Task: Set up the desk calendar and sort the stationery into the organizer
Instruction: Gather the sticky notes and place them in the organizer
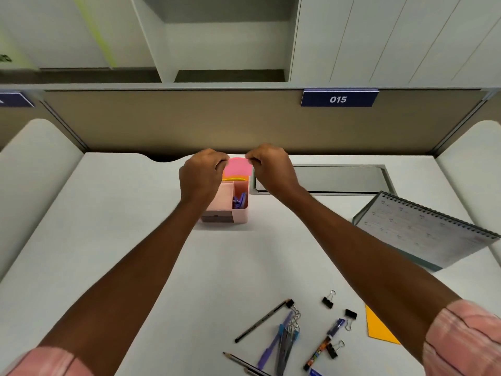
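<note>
Left hand (pixel 202 175): fingers curled, pinching the left edge of a pink sticky note (pixel 238 166) above the organizer.
Right hand (pixel 271 169): fingers curled, pinching the right edge of the same note.
Desk (pixel 135 240): white top that carries all the items listed below.
Partition (pixel 189 123): tan panel behind the desk, with a blue "015" label (pixel 339 98) on its top edge.
Desk calendar (pixel 425 232): at the right of the desk, well apart from the organizer, spiral binding along its upper right edge, page face tilted up.
Organizer (pixel 230 213): pink, standing at centre rear of the desk, directly under the hands. Yellow and orange sheets (pixel 235 178) stand in its back compartment, and blue clips (pixel 240 199) lie in its right compartment.
Orange sheet (pixel 379 329): flat on the desk at the near right.
Pens (pixel 263 320): loose at the near edge, with a pencil (pixel 244 362) beside them.
Black binder clips (pixel 328 301): scattered among the pens.
</note>
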`<state>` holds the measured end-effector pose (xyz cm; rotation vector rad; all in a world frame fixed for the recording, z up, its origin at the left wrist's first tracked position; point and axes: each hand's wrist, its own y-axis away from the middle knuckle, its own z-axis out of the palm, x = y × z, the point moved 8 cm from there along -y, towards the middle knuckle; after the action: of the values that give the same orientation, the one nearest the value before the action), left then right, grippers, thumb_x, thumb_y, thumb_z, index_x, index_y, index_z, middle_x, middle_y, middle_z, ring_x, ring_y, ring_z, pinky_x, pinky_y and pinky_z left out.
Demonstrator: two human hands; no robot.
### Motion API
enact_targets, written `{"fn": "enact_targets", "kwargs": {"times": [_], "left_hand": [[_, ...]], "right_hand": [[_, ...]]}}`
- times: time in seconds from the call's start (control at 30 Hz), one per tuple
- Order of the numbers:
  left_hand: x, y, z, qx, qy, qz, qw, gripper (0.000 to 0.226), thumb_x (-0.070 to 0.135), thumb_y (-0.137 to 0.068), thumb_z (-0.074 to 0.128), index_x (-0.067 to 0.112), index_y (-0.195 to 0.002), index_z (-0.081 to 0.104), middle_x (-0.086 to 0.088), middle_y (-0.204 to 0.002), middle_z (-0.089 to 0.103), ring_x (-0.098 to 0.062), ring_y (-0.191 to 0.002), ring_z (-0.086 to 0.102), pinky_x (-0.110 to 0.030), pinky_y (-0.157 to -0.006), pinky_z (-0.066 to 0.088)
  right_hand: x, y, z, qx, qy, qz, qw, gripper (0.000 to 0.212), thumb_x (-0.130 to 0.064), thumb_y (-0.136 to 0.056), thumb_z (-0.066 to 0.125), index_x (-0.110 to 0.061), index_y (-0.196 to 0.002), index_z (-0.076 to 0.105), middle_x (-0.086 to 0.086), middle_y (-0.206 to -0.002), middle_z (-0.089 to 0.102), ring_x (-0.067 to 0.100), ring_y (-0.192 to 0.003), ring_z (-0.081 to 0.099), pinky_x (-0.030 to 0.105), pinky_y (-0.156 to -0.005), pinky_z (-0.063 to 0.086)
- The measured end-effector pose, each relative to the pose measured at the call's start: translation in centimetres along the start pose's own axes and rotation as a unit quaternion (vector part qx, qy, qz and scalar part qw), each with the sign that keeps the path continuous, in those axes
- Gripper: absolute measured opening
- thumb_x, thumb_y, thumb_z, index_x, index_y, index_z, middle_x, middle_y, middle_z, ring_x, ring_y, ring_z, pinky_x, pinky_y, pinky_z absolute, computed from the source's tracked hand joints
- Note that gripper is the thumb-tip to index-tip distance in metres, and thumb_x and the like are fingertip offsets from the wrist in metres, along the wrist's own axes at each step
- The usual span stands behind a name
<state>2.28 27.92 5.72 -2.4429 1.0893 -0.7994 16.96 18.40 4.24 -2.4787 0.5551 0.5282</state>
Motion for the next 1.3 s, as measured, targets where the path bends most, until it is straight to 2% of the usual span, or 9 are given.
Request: {"fn": "enact_targets", "kwargs": {"times": [0.1,0.3,0.5,0.67,0.8,0.9,1.0,1.1,1.3], "left_hand": [[-0.6,-0.7,0.7,0.01,-0.01,-0.002,1.0,0.015,0.028,-0.095,0.067,0.026,-0.103,0.079,0.006,-0.102,0.077,-0.02,-0.088,0.071,-0.036,-0.067,0.057],[-2.1,-0.9,2.5,-0.005,-0.041,-0.031,0.999,0.016,0.029,-0.096,0.067,0.024,-0.104,0.08,0.003,-0.104,0.077,-0.022,-0.088,0.071,-0.032,-0.068,0.053],[-3.9,-0.4,6.3,-0.123,-0.092,-0.054,0.987,0.024,0.027,-0.103,0.058,0.018,-0.114,0.077,-0.007,-0.111,0.074,-0.027,-0.093,0.069,-0.034,-0.073,0.053],[-4.2,0.0,8.4,-0.192,-0.133,-0.056,0.971,0.025,0.029,-0.103,0.057,0.017,-0.116,0.074,-0.011,-0.112,0.069,-0.03,-0.093,0.067,-0.034,-0.076,0.054],[-4.1,0.4,9.6,-0.235,-0.151,-0.042,0.959,0.023,0.027,-0.101,0.06,0.019,-0.117,0.073,-0.01,-0.111,0.064,-0.029,-0.094,0.067,-0.035,-0.078,0.055],[-4.0,0.4,10.0,-0.254,-0.154,-0.052,0.953,0.025,0.028,-0.1,0.062,0.018,-0.12,0.071,-0.011,-0.114,0.063,-0.031,-0.096,0.067,-0.038,-0.084,0.057],[-3.9,0.5,10.1,-0.265,-0.159,-0.054,0.95,0.026,0.029,-0.099,0.063,0.017,-0.122,0.07,-0.011,-0.115,0.062,-0.031,-0.097,0.067,-0.039,-0.085,0.058],[-3.7,0.6,9.9,-0.263,-0.158,-0.057,0.95,0.029,0.03,-0.1,0.06,0.017,-0.126,0.069,-0.012,-0.117,0.062,-0.032,-0.099,0.068,-0.04,-0.086,0.058],[-1.7,1.7,8.7,-0.205,-0.089,-0.074,0.972,0.031,0.029,-0.102,0.059,0.017,-0.128,0.07,-0.011,-0.124,0.067,-0.03,-0.104,0.067,-0.042,-0.086,0.057]], "right_hand": [[0.2,-0.8,0.7,0.012,0.008,-0.011,1.0,0.018,-0.008,-0.092,0.064,-0.011,-0.097,0.081,0.007,-0.095,0.077,0.028,-0.084,0.07,0.039,-0.069,0.059],[1.0,-1.6,3.3,-0.014,0.015,-0.001,1.0,0.018,-0.006,-0.09,0.064,-0.012,-0.094,0.08,0.005,-0.095,0.078,0.026,-0.085,0.071,0.039,-0.07,0.06],[1.8,-1.1,5.8,-0.069,0.053,0.028,0.996,0.016,-0.012,-0.091,0.064,-0.019,-0.093,0.079,0.001,-0.092,0.078,0.024,-0.083,0.069,0.027,-0.064,0.049],[2.8,-0.4,8.0,-0.112,0.067,0.039,0.991,0.015,-0.02,-0.093,0.061,-0.021,-0.094,0.077,0.001,-0.09,0.076,0.024,-0.079,0.066,0.026,-0.06,0.041],[3.3,-0.1,9.1,-0.134,0.068,0.04,0.988,0.017,-0.025,-0.097,0.063,-0.02,-0.099,0.079,0.004,-0.093,0.076,0.022,-0.081,0.067,0.026,-0.064,0.047],[3.3,-0.1,9.5,-0.144,0.084,0.027,0.986,0.018,-0.024,-0.097,0.063,-0.018,-0.102,0.079,0.005,-0.1,0.074,0.024,-0.086,0.067,0.027,-0.063,0.041],[3.1,-0.2,9.6,-0.151,0.082,0.02,0.985,0.017,-0.02,-0.095,0.065,-0.017,-0.104,0.079,0.007,-0.106,0.069,0.026,-0.093,0.066,0.031,-0.064,0.047],[3.0,0.0,9.3,-0.164,0.072,0.026,0.983,0.024,-0.024,-0.092,0.07,-0.018,-0.115,0.075,0.007,-0.114,0.066,0.028,-0.102,0.065,0.041,-0.075,0.059],[3.4,1.3,7.3,-0.15,0.04,0.044,0.987,0.034,-0.024,-0.092,0.072,-0.017,-0.126,0.069,0.009,-0.124,0.066,0.03,-0.11,0.064,0.04,-0.081,0.055]]}}
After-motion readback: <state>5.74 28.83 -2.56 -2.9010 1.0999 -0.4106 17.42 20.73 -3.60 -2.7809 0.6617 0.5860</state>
